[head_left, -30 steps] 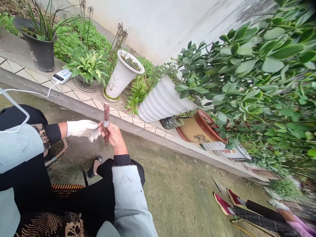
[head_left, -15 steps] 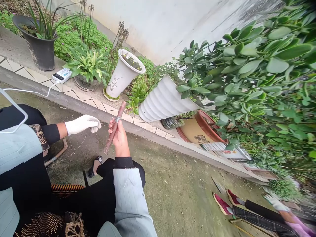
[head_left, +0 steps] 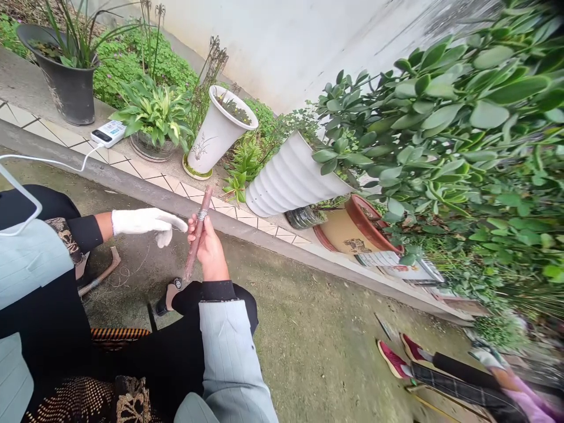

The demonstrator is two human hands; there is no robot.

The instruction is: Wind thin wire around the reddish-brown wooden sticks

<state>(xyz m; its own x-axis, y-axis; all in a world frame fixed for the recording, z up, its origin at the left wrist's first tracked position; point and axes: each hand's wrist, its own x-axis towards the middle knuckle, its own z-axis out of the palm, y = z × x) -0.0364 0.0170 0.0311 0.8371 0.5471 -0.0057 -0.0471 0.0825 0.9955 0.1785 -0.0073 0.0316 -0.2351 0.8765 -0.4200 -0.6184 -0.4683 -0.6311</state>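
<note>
My right hand (head_left: 208,249) grips a reddish-brown stick (head_left: 197,234) that tilts up to the right, with a band of thin wire wound round its upper part. My left hand (head_left: 147,222), in a white glove, is just left of the stick with a finger stretched toward it; whether it touches the stick I cannot tell. Both hands hover over my lap and the concrete ground.
A tiled ledge (head_left: 132,167) carries a black pot (head_left: 66,76), a leafy plant, a white vase-shaped pot (head_left: 215,132), a ribbed white pot (head_left: 291,179), a brown pot (head_left: 352,229) and a white device (head_left: 108,134) with a cable. Another person's legs and red shoes (head_left: 400,355) lie lower right.
My gloved left hand let go of the stick, drew left, then reached back toward it. My right hand tilted the stick from upright to slanting.
</note>
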